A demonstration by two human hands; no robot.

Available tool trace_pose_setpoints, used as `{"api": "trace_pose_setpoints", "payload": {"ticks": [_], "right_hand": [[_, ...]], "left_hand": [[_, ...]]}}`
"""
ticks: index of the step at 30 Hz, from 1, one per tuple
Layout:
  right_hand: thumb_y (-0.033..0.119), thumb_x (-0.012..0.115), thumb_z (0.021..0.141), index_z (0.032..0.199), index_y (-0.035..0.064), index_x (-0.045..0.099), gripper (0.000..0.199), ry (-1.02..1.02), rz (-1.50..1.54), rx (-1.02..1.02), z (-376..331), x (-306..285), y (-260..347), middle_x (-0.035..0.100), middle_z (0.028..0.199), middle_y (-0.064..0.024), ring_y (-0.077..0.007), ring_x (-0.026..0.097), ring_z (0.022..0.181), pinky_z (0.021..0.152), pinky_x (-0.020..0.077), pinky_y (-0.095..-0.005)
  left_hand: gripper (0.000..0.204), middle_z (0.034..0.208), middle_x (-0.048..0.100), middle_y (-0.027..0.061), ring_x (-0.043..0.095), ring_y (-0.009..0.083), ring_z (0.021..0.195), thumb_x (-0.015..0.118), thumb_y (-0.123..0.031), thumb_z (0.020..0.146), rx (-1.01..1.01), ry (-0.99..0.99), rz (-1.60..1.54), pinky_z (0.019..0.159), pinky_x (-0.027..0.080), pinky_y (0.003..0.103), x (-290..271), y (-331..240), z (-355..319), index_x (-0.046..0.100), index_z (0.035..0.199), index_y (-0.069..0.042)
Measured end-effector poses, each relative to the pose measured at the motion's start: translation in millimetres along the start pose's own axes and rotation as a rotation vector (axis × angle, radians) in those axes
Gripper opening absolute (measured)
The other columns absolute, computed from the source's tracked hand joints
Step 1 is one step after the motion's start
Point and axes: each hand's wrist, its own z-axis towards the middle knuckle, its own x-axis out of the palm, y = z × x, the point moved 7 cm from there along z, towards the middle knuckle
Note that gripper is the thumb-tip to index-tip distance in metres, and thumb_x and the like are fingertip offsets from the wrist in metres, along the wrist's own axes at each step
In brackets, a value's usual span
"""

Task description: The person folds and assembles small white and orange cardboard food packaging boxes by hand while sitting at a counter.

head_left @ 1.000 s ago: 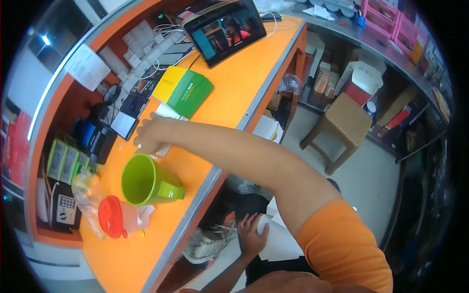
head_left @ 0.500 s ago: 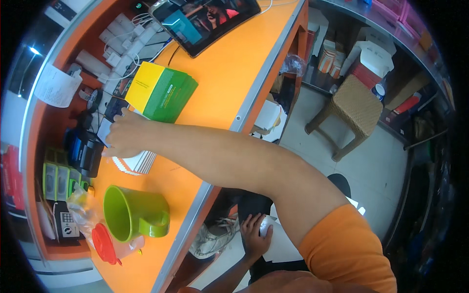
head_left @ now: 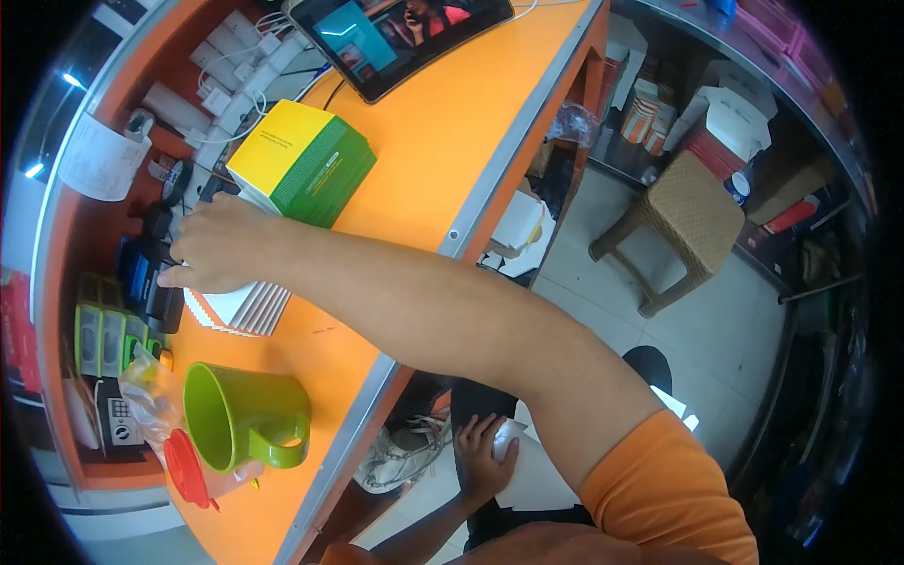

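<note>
My right arm, in an orange sleeve, reaches across the orange counter [head_left: 452, 179]. My right hand [head_left: 224, 247] is palm down over a stack of white cards or flat sheets with orange edges [head_left: 254, 311]. Its fingers curl downward and their tips are hidden, so whatever they hold cannot be seen. Just beyond the hand stands a yellow and green stack of boxes or booklets [head_left: 311, 165]. Low in the view, my left hand [head_left: 485, 461] is closed around a small shiny silvery piece [head_left: 507, 439] over white cardboard [head_left: 537, 480] on my lap.
A green mug [head_left: 247, 414] and a red-lidded container [head_left: 188, 468] stand on the near counter. Farther off are a tablet [head_left: 395, 42] and power strips with cables [head_left: 240, 80]. A black device [head_left: 155, 287] sits by the wall. A wicker stool [head_left: 683, 221] stands at right.
My right hand has shifted slightly left, and the pale piece seen by its fingers no longer shows. The whole view has moved a little. My left hand stays on the silvery piece.
</note>
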Motion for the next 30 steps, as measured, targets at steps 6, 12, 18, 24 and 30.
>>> {"api": "trace_pose_setpoints", "payload": {"ticks": [6,12,18,24,30], "right_hand": [[0.052,0.042,0.098,0.095,0.0040,0.074,0.057,0.013,0.063,0.020,-1,-4,-3,0.070,0.100,-0.0189,-0.0384,0.064,0.102,0.088,0.0491,-0.0489],[0.052,0.043,0.097,0.094,0.0064,0.074,0.055,0.118,0.088,0.051,-5,4,-6,0.071,0.098,-0.0190,-0.0384,0.066,0.097,0.086,0.0504,-0.0499],[0.053,0.043,0.096,0.100,0.0076,0.073,0.054,0.153,0.033,0.055,-11,17,-5,0.071,0.102,-0.0182,-0.0377,0.066,0.099,0.086,0.0510,-0.0493],[0.043,0.051,0.091,0.101,0.0036,0.072,0.046,0.292,-0.124,0.145,-11,34,-19,0.071,0.098,-0.0181,-0.0361,0.067,0.098,0.082,0.0529,-0.0485],[0.039,0.054,0.088,0.098,0.0027,0.072,0.042,0.272,-0.171,0.127,-14,42,-21,0.071,0.097,-0.0181,-0.0351,0.067,0.098,0.082,0.0529,-0.0476]], "left_hand": [[0.046,0.130,0.057,0.0096,0.044,0.0361,0.128,0.072,-0.030,0.085,-0.003,-0.005,-0.028,0.108,0.029,0.054,3,6,-4,0.062,0.124,-0.010],[0.044,0.130,0.058,0.0101,0.044,0.0363,0.128,0.070,-0.030,0.086,-0.006,0.002,-0.028,0.110,0.027,0.056,1,3,-3,0.063,0.123,-0.009],[0.043,0.130,0.058,0.0107,0.044,0.0366,0.129,0.070,-0.030,0.086,-0.020,-0.007,-0.086,0.109,0.027,0.056,8,14,-13,0.063,0.123,-0.009],[0.046,0.130,0.058,0.0107,0.043,0.0368,0.129,0.071,-0.027,0.084,0.018,-0.026,-0.082,0.109,0.027,0.055,-15,-5,-5,0.063,0.125,-0.009],[0.050,0.131,0.057,0.0113,0.042,0.0369,0.130,0.072,-0.026,0.081,0.030,-0.062,-0.098,0.109,0.026,0.055,-10,1,-12,0.061,0.126,-0.008]]}}
